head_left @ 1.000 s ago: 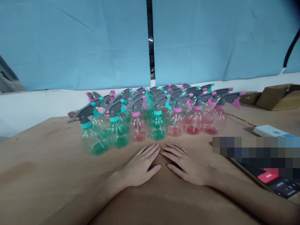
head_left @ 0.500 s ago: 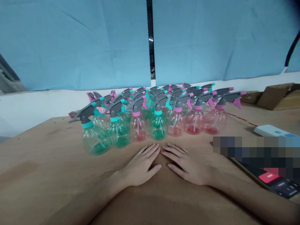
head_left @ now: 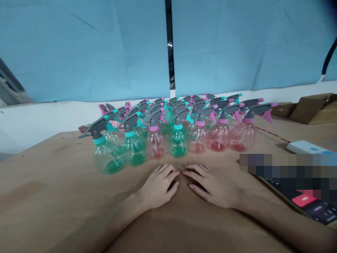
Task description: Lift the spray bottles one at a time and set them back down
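Several clear spray bottles with grey trigger heads stand in rows on the wooden table point(head_left: 65, 182). Among the front ones are a green bottle with a turquoise collar point(head_left: 178, 142) at the centre and a pink bottle with a pink collar point(head_left: 198, 140) to its right. Just in front of them, my left hand point(head_left: 159, 186) rests on the wood, fingers slightly bent and apart, holding nothing. My right hand point(head_left: 212, 184) lies beside it, fingers spread, also holding nothing. The fingertips of both hands point towards each other without a bottle between them.
A phone point(head_left: 313, 203), partly blurred out, lies at the right. Behind it are a white and blue device point(head_left: 302, 147), a thin red-yellow wire and an open cardboard box point(head_left: 308, 109). A blue cloth point(head_left: 92, 49) hangs behind the bottles.
The fingers of my left hand have bent a little and drawn back from the bottles. My right hand has barely moved. The bottles stand as before.
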The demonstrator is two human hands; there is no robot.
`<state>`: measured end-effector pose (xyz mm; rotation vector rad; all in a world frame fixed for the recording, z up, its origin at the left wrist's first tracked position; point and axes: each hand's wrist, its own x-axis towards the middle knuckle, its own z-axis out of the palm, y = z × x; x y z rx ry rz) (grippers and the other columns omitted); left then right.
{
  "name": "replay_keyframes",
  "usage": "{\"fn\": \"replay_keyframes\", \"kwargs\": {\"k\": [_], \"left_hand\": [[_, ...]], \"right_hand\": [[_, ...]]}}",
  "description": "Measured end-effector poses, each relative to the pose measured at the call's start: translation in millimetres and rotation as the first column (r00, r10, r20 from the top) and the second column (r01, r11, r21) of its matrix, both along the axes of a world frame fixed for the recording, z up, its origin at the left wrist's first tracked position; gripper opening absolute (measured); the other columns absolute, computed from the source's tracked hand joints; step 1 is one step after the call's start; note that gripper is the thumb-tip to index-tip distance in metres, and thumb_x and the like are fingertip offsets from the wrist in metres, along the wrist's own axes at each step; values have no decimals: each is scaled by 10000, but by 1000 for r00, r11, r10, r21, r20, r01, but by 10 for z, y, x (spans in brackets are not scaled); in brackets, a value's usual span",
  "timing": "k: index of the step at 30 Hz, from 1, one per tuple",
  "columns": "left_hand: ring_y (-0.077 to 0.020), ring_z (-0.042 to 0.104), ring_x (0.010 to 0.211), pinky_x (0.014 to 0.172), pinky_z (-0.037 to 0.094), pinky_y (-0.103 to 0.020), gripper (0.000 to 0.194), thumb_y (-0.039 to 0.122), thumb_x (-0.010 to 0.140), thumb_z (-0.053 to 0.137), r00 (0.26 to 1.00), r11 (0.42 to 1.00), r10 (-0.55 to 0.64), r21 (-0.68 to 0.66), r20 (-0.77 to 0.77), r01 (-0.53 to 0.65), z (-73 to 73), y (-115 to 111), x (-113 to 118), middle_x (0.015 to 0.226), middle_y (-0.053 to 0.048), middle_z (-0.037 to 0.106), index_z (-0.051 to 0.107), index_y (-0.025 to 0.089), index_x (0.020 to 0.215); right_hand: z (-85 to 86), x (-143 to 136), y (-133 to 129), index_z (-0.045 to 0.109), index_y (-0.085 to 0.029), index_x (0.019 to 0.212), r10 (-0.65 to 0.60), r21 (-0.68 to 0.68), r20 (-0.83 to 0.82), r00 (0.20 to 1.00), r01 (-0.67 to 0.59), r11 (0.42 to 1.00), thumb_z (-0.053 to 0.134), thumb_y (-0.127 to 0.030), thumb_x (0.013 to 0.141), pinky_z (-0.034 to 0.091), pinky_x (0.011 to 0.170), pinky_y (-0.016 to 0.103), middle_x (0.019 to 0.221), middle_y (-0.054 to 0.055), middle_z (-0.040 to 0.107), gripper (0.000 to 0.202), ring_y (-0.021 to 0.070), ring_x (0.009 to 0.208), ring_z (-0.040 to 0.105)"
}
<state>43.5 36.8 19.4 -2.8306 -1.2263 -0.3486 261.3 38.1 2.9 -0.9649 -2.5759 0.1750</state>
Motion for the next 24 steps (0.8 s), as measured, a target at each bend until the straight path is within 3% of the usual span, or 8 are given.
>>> {"fn": "replay_keyframes", "kwargs": {"k": [5,8,10,13,15,18,20,24], "left_hand": [[-213,562,855,808,434,-393,261,172,874,373,999,966,-42,256,-12,44,166,73,-55,895,-72,617,594,163,1013],[-241,529,979,858,418,-414,238,175,844,443,976,871,47,470,215,-145,448,176,-202,1047,-82,578,560,199,1050],[-266,467,1111,943,381,-440,300,187,810,517,901,780,76,538,427,-320,652,257,-339,1164,-88,510,521,218,1108],[-296,365,1236,1017,334,-455,490,217,755,613,758,732,88,475,646,-489,854,397,-549,1287,-118,414,440,200,1213],[-291,403,1221,998,369,-448,570,247,741,638,659,783,113,341,743,-520,894,491,-658,1305,-146,410,397,174,1253],[-264,494,1149,928,444,-421,577,274,748,634,509,875,181,98,842,-474,880,595,-747,1270,-152,480,388,162,1258],[-254,522,1121,898,470,-399,562,269,737,648,450,889,215,16,867,-457,867,625,-761,1232,-142,527,417,162,1238],[-247,580,1027,852,497,-379,506,253,666,710,381,862,264,-39,886,-506,856,611,-742,1114,-118,604,526,160,1128]], "right_hand": [[-30,9,0,494,-182,1236,4,-33,-34,999,-5,999,412,-285,911,407,952,437,1208,121,500,351,242,1123,468],[-65,23,12,476,-217,1254,7,-35,-54,999,-9,999,405,-297,912,389,970,452,1226,104,492,358,248,1149,452],[-78,30,18,470,-229,1258,10,-40,-56,998,-13,999,399,-306,915,383,978,454,1239,97,487,359,247,1161,444],[-80,29,18,472,-215,1257,4,-48,-35,999,-6,999,389,-311,921,374,988,449,1252,102,474,359,246,1176,428],[-75,24,14,473,-201,1256,-2,-51,-14,1000,1,999,382,-307,924,367,996,443,1259,109,465,360,244,1185,416],[-73,18,11,471,-197,1258,-12,-54,2,1000,12,998,382,-304,924,361,1001,444,1261,110,460,362,243,1190,410],[-77,18,12,471,-208,1259,-17,-56,-2,1000,17,998,385,-308,924,363,1000,446,1260,105,463,360,243,1191,410],[-81,19,13,473,-219,1253,-16,-52,-32,999,14,999,404,-305,914,375,992,437,1249,98,474,357,237,1179,426]]}}
